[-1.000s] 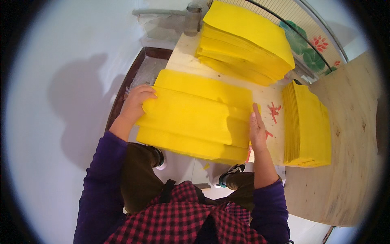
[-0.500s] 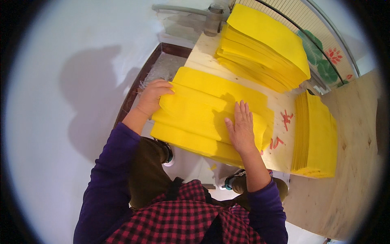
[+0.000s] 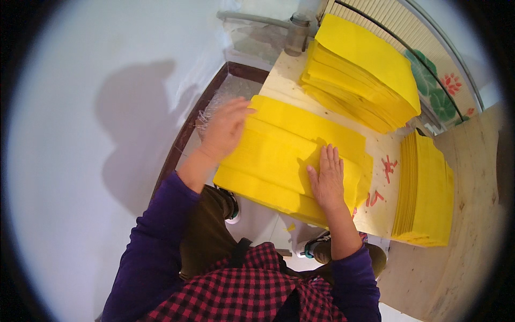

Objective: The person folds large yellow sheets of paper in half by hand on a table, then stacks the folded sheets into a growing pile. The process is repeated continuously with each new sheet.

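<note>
Yellow soft sheets (image 3: 279, 146), felt-like, lie layered and folded over one another on the wooden board in front of me, with their near edge overhanging. My right hand (image 3: 328, 180) rests flat on the right part of the sheets, palm down and fingers stretched. At their far left corner is my left hand (image 3: 228, 126), smeared by motion. Its fingertips reach the corner, but whether they pinch any sheet cannot be made out.
Behind stands a tall stack of yellow sheets (image 3: 365, 70); another stack (image 3: 424, 190) is at the right. Red strips (image 3: 389, 167) lie on the wooden board (image 3: 375, 217). A clear jar (image 3: 296, 35) stands at the back left. A white wall (image 3: 64, 161) rises to the left.
My left hand has moved from the left edge of the folded layer to the far left corner. My right hand stays flat on the sheets. The whole view has shifted slightly.
</note>
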`<state>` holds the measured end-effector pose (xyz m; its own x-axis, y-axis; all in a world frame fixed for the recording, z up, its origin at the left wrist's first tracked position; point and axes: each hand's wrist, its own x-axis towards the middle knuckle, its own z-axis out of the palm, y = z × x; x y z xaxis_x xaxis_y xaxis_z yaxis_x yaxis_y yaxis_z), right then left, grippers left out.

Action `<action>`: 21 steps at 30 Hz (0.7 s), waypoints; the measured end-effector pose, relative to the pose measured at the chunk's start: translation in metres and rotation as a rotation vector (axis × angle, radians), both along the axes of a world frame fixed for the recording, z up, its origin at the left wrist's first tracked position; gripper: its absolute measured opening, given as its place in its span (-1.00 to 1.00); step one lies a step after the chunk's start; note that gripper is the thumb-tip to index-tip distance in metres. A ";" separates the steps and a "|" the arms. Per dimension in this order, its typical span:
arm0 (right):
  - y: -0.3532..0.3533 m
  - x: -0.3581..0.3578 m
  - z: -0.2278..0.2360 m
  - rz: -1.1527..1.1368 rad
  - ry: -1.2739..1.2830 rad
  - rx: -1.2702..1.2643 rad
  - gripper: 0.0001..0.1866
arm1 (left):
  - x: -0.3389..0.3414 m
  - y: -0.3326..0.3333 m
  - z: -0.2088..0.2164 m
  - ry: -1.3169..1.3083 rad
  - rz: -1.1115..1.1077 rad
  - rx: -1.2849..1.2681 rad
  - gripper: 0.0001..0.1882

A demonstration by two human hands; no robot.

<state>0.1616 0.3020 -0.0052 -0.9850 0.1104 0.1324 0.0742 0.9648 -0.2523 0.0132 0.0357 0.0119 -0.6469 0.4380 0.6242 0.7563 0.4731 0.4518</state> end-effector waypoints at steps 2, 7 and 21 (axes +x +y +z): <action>0.000 0.001 -0.001 0.004 0.010 0.001 -0.27 | 0.024 0.032 -0.001 -0.092 -0.083 -0.152 -0.61; 0.000 0.000 -0.004 -0.014 0.045 0.006 -0.27 | 0.058 0.095 -0.011 -0.248 -0.050 -0.492 -0.43; -0.021 0.000 0.003 0.014 0.044 -0.022 -0.24 | 0.066 0.104 -0.028 -0.199 0.066 -0.551 -0.44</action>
